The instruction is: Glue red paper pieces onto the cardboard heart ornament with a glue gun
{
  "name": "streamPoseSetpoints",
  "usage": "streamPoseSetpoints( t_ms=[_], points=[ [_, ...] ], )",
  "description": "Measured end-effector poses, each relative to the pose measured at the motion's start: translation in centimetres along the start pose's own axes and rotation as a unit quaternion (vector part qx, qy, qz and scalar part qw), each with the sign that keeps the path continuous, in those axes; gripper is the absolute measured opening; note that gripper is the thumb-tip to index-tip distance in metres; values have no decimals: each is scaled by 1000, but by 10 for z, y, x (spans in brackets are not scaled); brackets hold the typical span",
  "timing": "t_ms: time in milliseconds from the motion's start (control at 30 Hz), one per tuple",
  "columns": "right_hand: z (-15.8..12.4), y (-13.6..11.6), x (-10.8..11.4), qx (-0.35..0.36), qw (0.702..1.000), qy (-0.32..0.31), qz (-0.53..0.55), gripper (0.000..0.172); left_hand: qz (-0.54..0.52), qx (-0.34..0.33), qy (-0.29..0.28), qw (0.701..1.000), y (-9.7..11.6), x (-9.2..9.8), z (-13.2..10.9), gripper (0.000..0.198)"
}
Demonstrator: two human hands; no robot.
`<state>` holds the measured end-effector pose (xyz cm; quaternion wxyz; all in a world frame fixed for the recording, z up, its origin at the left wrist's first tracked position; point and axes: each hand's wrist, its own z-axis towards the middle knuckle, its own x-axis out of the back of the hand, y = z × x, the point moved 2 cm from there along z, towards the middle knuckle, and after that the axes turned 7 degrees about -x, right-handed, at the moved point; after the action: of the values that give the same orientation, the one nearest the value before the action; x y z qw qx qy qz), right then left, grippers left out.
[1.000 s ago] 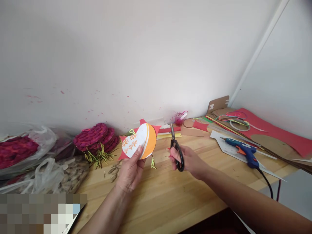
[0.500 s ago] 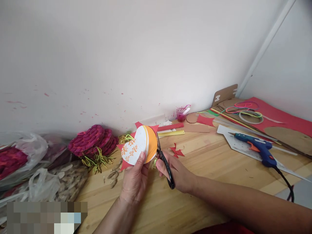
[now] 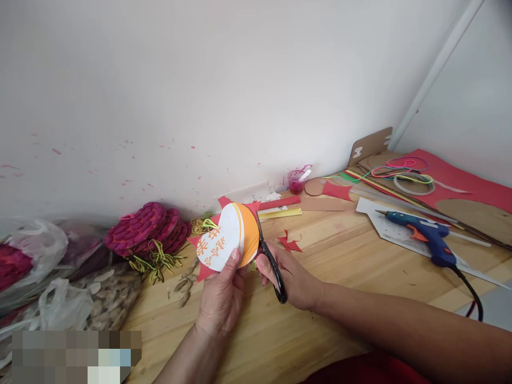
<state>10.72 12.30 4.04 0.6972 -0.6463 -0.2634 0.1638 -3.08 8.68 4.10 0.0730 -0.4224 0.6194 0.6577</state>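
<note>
Near the middle of the view, my left hand [image 3: 224, 293] pinches a heart-shaped white and orange card [image 3: 222, 242] with its thumb on the front. Red paper [image 3: 207, 272] sticks out in points around the card's edge. My right hand [image 3: 290, 277] is closed round the handles of black scissors [image 3: 276, 272]. The blades run up along the card's right edge, beside the red paper; whether they touch it I cannot tell. A yellow-green cord loop [image 3: 210, 224] shows at the card's upper left.
Purple-red round pieces [image 3: 148, 229] with green cords lie left, beside plastic bags [image 3: 64, 304]. Red scraps [image 3: 288, 242] lie behind my right hand. A blue glue gun [image 3: 424, 232] rests at right; a pink cup [image 3: 296, 184] stands by the wall.
The view has shifted slightly, and the things around appear a little displaced. The scissors have tilted slightly and lie nearer the card's right edge. Both hands keep their holds.
</note>
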Motion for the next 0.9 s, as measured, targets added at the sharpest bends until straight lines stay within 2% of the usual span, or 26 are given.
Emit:
streamPoseSetpoints(
  t_ms=[233, 500, 900],
  points=[
    [-2, -2, 2, -18, 1000, 6, 14, 43, 12, -22, 5, 1000, 1, -2, -3, 51],
    [-2, -3, 4, -11, 1000, 16, -16, 47, 26, -18, 6, 999, 4, -4, -4, 50],
    [-3, 0, 3, -28, 999, 25, 0, 44, 40, -19, 26, 999, 4, -3, -5, 49]
  ],
)
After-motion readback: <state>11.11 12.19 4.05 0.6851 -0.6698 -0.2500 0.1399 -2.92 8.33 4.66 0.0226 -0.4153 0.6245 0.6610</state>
